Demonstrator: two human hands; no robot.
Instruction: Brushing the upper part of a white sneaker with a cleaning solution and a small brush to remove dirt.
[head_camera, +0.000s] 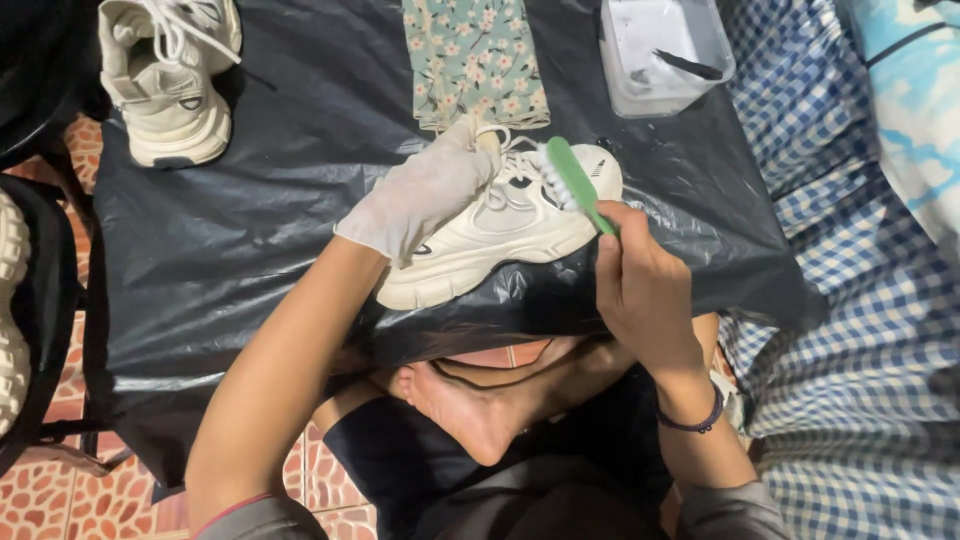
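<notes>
The white sneaker (500, 235) lies on its side near the front edge of the black plastic sheet (250, 230) that covers the worktop, toe pointing away to the right. The gloved left hand (425, 190) is closed over its collar and laces, pinning it down; the grip looks like a press from above more than a full wrap. The bare right hand (645, 285) is closed round the handle of a green brush (572, 180), whose white bristles rest on the toe by the laces.

The sheet is slick and wrinkled, so a hard stroke could slide the shoe toward the edge above the person's bare foot (470, 405). Bristles could snag the loose laces and tug them out of line. A flick of the brush might spatter the floral cloth (475, 60) just beyond the shoe, or the blue checked fabric (860, 330) to the right. The clear plastic tub (665, 50) stands close enough for a wide backswing to knock it. A second sneaker (170, 75) sits well apart at the far left corner.
</notes>
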